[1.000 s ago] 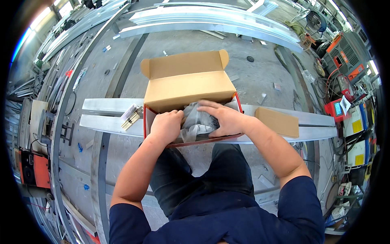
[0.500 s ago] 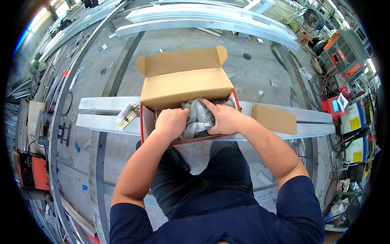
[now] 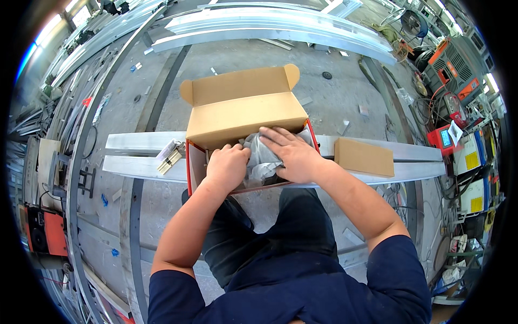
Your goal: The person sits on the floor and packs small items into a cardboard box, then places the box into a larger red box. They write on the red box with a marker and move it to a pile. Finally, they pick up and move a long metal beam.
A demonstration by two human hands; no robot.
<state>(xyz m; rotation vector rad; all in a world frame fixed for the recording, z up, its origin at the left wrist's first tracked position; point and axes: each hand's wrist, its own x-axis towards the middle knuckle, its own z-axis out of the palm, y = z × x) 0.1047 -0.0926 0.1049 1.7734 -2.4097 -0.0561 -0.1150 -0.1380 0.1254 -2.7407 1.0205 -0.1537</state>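
Observation:
An open cardboard box (image 3: 245, 119) with red outer sides and a raised brown lid sits in front of me. Inside it lies a greyish translucent plastic bag (image 3: 260, 153) around dark contents that I cannot make out. At the bag's left edge, my left hand (image 3: 226, 166) is closed with fingers curled, apparently pinching the plastic; its fingertips are partly hidden. My right hand (image 3: 295, 156) lies over the bag's right side, fingers stretched out and pressing flat on it.
The box rests across two pale metal beams (image 3: 143, 164). A closed brown carton (image 3: 363, 157) lies to the right, a brass lock cylinder (image 3: 170, 162) with a small plastic packet to the left. Long metal profiles (image 3: 280, 32) span the far side. Red-and-grey machines (image 3: 456, 70) stand at right.
My right hand has gone from gripping the bag with thumb and fingers apart to lying flatter across it. The bag looks pressed down. My left hand has barely shifted.

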